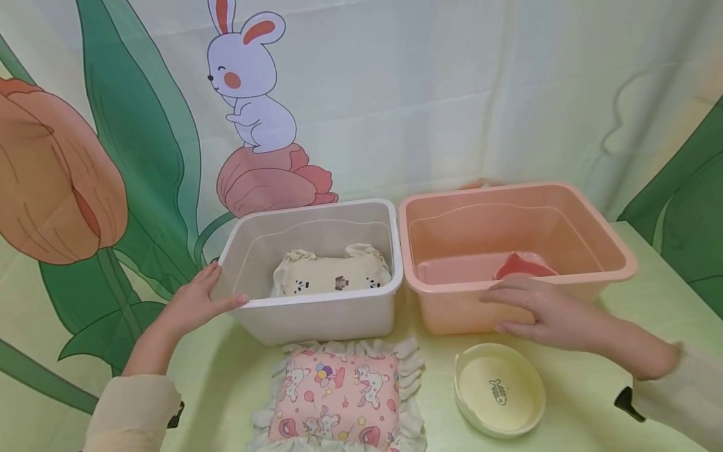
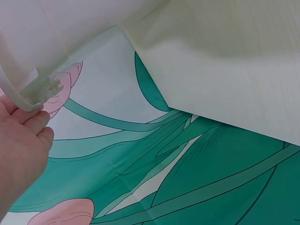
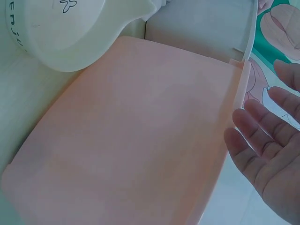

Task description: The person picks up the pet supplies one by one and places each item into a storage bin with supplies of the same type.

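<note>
My left hand (image 1: 194,304) grips the corner of a white plastic bin (image 1: 316,317), its thumb on the front rim. In the left wrist view, the fingers (image 2: 40,124) lie under the bin's rim. Inside this bin is a cream ruffled pillow (image 1: 316,273) with small animal faces. My right hand (image 1: 542,314) hovers at the front rim of a peach plastic bin (image 1: 452,311), fingers loosely spread, holding nothing. A red bowl-like piece (image 1: 522,267) sits in the peach bin, its lower part hidden by the rim.
In front of the white bin lies a pink unicorn pillow (image 1: 339,395) with white ruffles. A pale yellow pet bowl (image 1: 491,389) with a fish-bone print stands below my right hand. Behind the light green table (image 1: 220,389) hangs a printed curtain (image 1: 395,94).
</note>
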`<state>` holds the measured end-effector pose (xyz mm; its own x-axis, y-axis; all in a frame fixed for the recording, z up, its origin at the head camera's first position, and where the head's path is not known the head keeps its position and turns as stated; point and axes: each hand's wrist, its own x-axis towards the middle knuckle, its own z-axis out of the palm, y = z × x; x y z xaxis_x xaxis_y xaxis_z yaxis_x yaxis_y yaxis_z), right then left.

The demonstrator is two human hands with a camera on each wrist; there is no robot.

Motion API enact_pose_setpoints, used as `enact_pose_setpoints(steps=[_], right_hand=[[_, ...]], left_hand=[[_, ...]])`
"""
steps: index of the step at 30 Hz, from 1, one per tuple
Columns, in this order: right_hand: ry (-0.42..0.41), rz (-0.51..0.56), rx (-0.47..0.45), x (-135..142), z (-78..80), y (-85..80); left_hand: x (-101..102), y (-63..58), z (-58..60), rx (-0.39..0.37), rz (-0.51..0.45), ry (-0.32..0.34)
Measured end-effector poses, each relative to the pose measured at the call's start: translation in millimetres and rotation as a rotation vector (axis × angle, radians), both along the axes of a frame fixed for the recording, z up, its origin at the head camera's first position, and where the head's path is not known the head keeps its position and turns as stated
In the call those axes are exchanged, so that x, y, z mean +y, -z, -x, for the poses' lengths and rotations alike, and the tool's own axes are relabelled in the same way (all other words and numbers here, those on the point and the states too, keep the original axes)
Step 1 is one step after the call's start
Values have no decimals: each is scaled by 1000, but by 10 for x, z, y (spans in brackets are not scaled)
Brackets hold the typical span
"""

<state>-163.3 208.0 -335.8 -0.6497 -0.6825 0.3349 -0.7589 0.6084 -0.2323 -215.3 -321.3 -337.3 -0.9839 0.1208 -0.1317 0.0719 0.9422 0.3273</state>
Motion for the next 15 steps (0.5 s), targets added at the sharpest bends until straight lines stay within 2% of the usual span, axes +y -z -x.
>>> enact_pose_setpoints(steps=[6, 13, 15], right_hand=[[-2, 7, -57, 2, -10, 41], [-60, 63, -22, 21, 27, 165], [-68, 70, -38, 26, 31, 185]], left_hand=[[2, -1, 2, 3, 1, 0], [8, -12, 1, 0, 3, 6], [9, -15, 1, -2, 0, 7]])
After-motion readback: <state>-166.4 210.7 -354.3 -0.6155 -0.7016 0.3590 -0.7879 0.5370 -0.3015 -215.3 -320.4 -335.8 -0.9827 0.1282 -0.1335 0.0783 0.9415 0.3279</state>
